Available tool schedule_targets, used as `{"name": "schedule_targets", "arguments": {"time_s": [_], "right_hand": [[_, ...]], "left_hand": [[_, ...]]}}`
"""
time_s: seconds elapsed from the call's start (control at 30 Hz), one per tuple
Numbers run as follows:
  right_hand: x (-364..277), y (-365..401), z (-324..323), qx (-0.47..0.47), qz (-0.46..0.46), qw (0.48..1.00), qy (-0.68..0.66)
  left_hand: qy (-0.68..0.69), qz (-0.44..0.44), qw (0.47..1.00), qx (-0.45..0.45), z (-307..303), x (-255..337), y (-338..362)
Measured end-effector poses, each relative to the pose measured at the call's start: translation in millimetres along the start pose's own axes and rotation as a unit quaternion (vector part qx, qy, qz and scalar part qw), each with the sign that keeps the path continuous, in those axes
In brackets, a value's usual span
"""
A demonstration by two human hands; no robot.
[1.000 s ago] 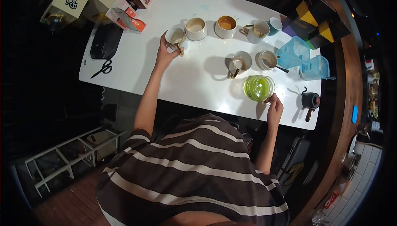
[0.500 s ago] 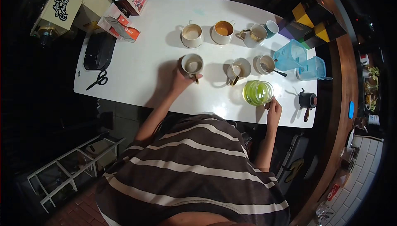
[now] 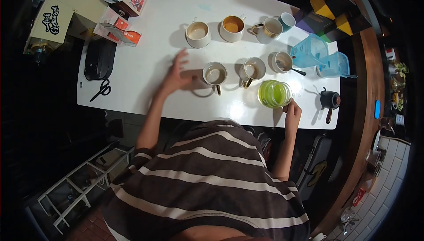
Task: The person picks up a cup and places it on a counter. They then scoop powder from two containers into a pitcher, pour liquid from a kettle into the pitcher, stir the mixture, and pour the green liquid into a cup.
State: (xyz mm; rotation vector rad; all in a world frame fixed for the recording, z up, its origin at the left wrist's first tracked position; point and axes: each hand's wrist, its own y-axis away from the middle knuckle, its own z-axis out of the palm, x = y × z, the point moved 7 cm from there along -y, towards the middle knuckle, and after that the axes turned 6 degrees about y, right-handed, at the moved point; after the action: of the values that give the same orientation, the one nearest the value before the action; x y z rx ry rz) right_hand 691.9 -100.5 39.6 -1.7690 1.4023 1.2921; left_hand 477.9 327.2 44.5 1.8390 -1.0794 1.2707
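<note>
My left hand (image 3: 175,78) is in the air with its fingers apart, just left of a white mug (image 3: 215,73) whose gold handle points toward me. My right hand (image 3: 292,110) has its fingers closed on the handle of a glass jug (image 3: 274,94) of bright green liquid, at the table's near side. Between that mug and the jug stands another gold-handled mug (image 3: 252,69). Beyond it is a cup (image 3: 282,62) with a spoon (image 3: 298,71) leaning in it. Farther back are a pale mug (image 3: 198,35), a mug with an orange-brown inside (image 3: 232,28) and a gold-trimmed mug (image 3: 267,31).
On the white table (image 3: 145,73) lie black scissors (image 3: 101,90) at the left, near a black case (image 3: 99,60) and coffee bags (image 3: 119,31). Blue plastic containers (image 3: 309,51), a teal cup (image 3: 287,21) and a small dark pot (image 3: 329,98) stand at the right.
My left hand has let go of the white mug and moved left and away from me, its fingers spreading. The mug now stands a little farther right. My right hand stays on the jug.
</note>
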Motion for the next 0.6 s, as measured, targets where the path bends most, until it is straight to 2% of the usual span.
{"name": "schedule_targets", "arguments": {"time_s": [0.07, 0.17, 0.27, 0.4, 0.47, 0.6], "right_hand": [[-0.3, -0.6, 3.2, -0.001, -0.001, 1.0, -0.008], [-1.2, -1.7, 2.7, 0.011, -0.013, 1.0, 0.01], [-0.1, -1.6, 1.4, 0.01, -0.006, 1.0, -0.002], [-0.2, -0.6, 1.0, 0.02, -0.013, 1.0, 0.002], [-0.3, 1.1, 2.4, 0.024, 0.001, 1.0, 0.013], [-1.2, 1.1, 2.8, 0.033, -0.002, 0.999, 0.012]], "left_hand": [[-0.053, 0.006, 0.996, 0.072, -32.9, 13.2, -20.6], [-0.033, 0.016, 0.995, 0.091, -50.5, 5.7, -64.4], [-0.055, 0.025, 0.994, 0.092, -42.8, -5.3, -99.1], [-0.112, 0.045, 0.991, 0.052, -27.6, -0.8, -111.8], [-0.065, 0.018, 0.995, 0.078, -23.5, 1.4, -101.2], [-0.066, 0.028, 0.996, 0.059, -11.5, 8.5, -90.3]]}}
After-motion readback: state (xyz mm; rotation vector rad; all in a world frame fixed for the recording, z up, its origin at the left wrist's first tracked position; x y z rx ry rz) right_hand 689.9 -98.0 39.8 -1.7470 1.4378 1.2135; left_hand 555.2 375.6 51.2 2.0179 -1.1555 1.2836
